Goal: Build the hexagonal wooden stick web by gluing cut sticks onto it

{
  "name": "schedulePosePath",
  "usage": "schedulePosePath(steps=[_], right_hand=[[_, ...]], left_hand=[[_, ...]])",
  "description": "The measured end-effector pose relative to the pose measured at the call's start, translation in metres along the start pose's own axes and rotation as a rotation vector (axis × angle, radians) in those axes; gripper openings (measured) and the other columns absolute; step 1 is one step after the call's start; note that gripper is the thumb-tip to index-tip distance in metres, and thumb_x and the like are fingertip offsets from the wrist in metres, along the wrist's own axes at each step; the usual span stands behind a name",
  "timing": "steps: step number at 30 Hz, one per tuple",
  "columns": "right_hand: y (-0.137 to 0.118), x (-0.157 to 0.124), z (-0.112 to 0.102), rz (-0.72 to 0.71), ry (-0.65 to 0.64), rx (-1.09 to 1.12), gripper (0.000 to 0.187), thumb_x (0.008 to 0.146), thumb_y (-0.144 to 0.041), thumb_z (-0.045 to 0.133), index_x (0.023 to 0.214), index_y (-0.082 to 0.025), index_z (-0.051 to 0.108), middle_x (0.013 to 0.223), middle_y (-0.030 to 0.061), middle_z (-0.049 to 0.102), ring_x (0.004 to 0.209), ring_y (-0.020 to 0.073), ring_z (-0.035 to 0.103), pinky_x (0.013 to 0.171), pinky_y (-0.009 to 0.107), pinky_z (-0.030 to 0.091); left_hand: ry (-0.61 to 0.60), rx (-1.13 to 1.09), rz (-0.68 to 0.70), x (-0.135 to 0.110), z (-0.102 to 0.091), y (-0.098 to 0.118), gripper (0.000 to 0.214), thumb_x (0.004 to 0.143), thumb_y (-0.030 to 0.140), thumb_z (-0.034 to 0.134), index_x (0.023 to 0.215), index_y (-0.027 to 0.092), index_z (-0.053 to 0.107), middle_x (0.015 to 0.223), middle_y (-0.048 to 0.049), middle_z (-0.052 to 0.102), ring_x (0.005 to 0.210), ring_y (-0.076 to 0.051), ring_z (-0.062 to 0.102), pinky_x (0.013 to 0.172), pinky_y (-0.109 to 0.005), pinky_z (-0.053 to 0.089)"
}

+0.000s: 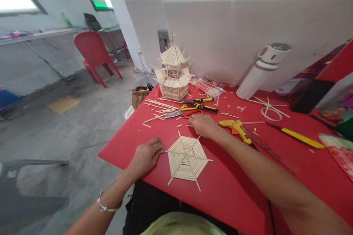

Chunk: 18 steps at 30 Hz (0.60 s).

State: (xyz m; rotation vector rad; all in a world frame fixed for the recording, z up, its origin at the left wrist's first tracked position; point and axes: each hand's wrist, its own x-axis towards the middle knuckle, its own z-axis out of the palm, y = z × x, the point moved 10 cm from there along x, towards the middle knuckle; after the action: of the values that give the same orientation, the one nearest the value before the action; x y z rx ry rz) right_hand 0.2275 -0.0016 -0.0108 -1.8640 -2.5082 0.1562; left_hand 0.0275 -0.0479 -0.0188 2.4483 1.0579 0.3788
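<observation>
A flat hexagonal web of pale wooden sticks lies on the red table, its spoke ends jutting past the rim. At its left corner, my left hand pinches one spoke end between thumb and fingers. My right hand reaches over the far side of the web, fingers closed at the tabletop on what looks like a short wooden stick. Just right of that hand lies a yellow glue gun. Beyond it are yellow-and-black pliers and loose long sticks.
A stick-built pagoda stands at the back corner, beside plastic-wrapped sticks. To the right are a white flask, a clear ring with crossed sticks, and a yellow cutter. A red chair stands across the floor.
</observation>
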Motion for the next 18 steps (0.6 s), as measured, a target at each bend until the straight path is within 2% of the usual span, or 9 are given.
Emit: schedulePosePath(steps=[2, 4, 8, 12, 15, 18], right_hand=[[0.004, 0.0, -0.007, 0.076, 0.056, -0.01, 0.028, 0.102, -0.024, 0.046, 0.107, -0.013, 0.071, 0.108, 0.0156, 0.069, 0.099, 0.0227, 0.065, 0.075, 0.029, 0.042], [0.007, -0.002, -0.017, 0.129, 0.104, -0.002, 0.031, 0.103, -0.026, 0.043, 0.108, -0.013, 0.07, 0.109, 0.0149, 0.068, 0.099, 0.023, 0.065, 0.074, 0.029, 0.042], [0.008, -0.02, -0.035, 0.157, 0.165, 0.051, 0.028, 0.103, -0.032, 0.045, 0.107, -0.022, 0.071, 0.108, 0.0067, 0.07, 0.098, 0.0198, 0.064, 0.07, 0.027, 0.039], [0.005, -0.052, -0.037, 0.16, 0.183, 0.103, 0.024, 0.101, -0.031, 0.049, 0.099, -0.024, 0.073, 0.099, 0.0026, 0.072, 0.088, 0.0167, 0.065, 0.065, 0.027, 0.036], [0.003, -0.075, -0.032, 0.16, 0.227, 0.168, 0.024, 0.101, -0.032, 0.05, 0.096, -0.025, 0.072, 0.094, 0.002, 0.073, 0.083, 0.0168, 0.065, 0.065, 0.027, 0.036], [0.002, -0.091, -0.029, 0.139, 0.295, 0.237, 0.026, 0.101, -0.033, 0.048, 0.096, -0.025, 0.072, 0.092, 0.0025, 0.073, 0.083, 0.0181, 0.066, 0.067, 0.027, 0.039]], left_hand=[[0.008, 0.011, -0.013, 0.003, 0.001, 0.001, 0.024, 0.099, 0.025, 0.046, 0.087, 0.022, 0.066, 0.097, -0.0029, 0.068, 0.082, -0.015, 0.065, 0.066, -0.024, 0.04], [0.014, 0.018, -0.019, 0.007, 0.002, 0.002, 0.023, 0.099, 0.024, 0.047, 0.088, 0.022, 0.066, 0.097, -0.0025, 0.068, 0.082, -0.015, 0.065, 0.065, -0.024, 0.04], [0.009, 0.0, -0.02, 0.014, 0.003, 0.005, 0.021, 0.098, 0.024, 0.048, 0.089, 0.022, 0.067, 0.098, -0.0026, 0.068, 0.083, -0.016, 0.065, 0.066, -0.025, 0.04], [-0.014, -0.103, -0.017, 0.017, -0.001, 0.006, 0.019, 0.095, 0.026, 0.052, 0.086, 0.022, 0.069, 0.095, -0.0031, 0.069, 0.084, -0.016, 0.065, 0.07, -0.025, 0.043], [0.05, -0.151, -0.033, 0.025, -0.016, -0.002, 0.019, 0.093, 0.025, 0.054, 0.083, 0.021, 0.069, 0.09, -0.0034, 0.069, 0.083, -0.016, 0.064, 0.073, -0.026, 0.045], [0.197, 0.013, -0.161, 0.04, -0.04, -0.027, 0.019, 0.091, 0.024, 0.053, 0.083, 0.02, 0.07, 0.093, -0.0048, 0.07, 0.083, -0.018, 0.064, 0.07, -0.028, 0.044]])
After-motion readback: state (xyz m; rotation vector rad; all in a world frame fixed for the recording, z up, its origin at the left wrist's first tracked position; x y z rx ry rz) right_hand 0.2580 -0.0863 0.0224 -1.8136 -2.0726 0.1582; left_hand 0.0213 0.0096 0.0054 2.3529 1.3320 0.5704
